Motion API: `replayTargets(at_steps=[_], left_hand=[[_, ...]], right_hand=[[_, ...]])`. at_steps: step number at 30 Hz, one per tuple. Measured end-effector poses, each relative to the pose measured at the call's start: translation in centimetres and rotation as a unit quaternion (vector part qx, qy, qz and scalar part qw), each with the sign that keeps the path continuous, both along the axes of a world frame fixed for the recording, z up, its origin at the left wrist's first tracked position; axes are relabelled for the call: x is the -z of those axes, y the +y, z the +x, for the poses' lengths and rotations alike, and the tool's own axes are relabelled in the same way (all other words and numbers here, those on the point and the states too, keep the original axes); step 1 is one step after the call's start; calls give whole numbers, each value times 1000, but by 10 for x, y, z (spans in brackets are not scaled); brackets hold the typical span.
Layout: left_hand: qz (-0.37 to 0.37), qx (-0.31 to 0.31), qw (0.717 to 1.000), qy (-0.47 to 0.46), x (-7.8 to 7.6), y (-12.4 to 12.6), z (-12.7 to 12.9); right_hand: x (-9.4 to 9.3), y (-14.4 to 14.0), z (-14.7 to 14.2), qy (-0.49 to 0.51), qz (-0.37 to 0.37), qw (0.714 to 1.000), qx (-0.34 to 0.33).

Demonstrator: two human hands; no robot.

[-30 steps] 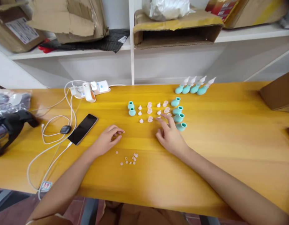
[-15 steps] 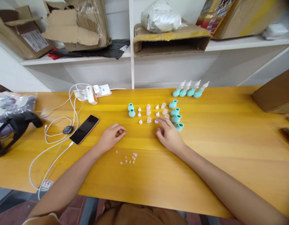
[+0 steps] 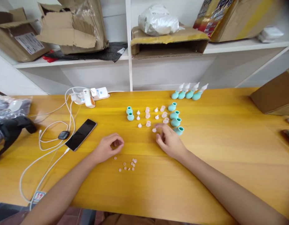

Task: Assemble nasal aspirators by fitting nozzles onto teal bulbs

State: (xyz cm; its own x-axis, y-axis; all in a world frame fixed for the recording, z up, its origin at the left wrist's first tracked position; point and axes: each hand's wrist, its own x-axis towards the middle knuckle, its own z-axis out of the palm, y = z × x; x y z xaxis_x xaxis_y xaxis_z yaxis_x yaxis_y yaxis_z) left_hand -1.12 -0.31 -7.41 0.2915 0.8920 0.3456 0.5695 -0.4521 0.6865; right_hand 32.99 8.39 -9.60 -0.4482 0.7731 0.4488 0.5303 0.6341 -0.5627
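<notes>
Right hand (image 3: 168,140) leans in low over the tabletop (image 3: 217,162), palm down, its forefinger reaching left above a small white cap (image 3: 154,130); whether the fingertip touches it I cannot tell. The thumb stands apart from the forefinger, so the grasp is loose and unclosed. Left hand (image 3: 109,147) rests farther left, thumb and fingertips curled together into a loop; whether something is pinched there I cannot tell. Both forearms slant in from the near edge.

Just behind the right hand stand pink cups (image 3: 165,120), with teal bulbs (image 3: 175,122) close along its outer side, leaving little room there. Open wood runs between the two hands, and a wide stretch lies right of the bulbs, as far as a cardboard box (image 3: 274,93). Pink rings (image 3: 132,169) lie scattered near the left hand, toward the front edge; a phone (image 3: 81,135) bounds its other side.
</notes>
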Motion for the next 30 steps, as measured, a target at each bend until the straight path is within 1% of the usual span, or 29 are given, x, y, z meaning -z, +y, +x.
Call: replayTargets(at_steps=[3,9,11,15,18,21,24,27,30], left_hand=[[-12,13,1000,4,1,-1,0],[-31,17,999,13,1,-1,-2],[-30,21,999,18,1,-1,-1],[-23,20,999,17,1,-1,-1],[-13,19,1000,11,-1,-1,-2],[10,7,1000,1,-5,0,-1],[22,-18,999,-41,-12,-1,3],[3,-14,997,-69,-21,-4,14],[-38,3,995,-95,-27,-1,30]], right_hand=[[-2,1,-3,-58,13,998,11],[3,-1,-5,-140,82,987,-20],[6,-3,-6,-166,92,982,-17],[5,-5,-10,-231,68,970,36],[-2,-6,-15,-304,32,950,72],[-12,-7,-20,-349,2,935,70],[-20,-10,-21,-368,-11,927,68],[-25,-14,-15,-374,-6,924,78],[-24,-16,-5,-364,1,930,51]])
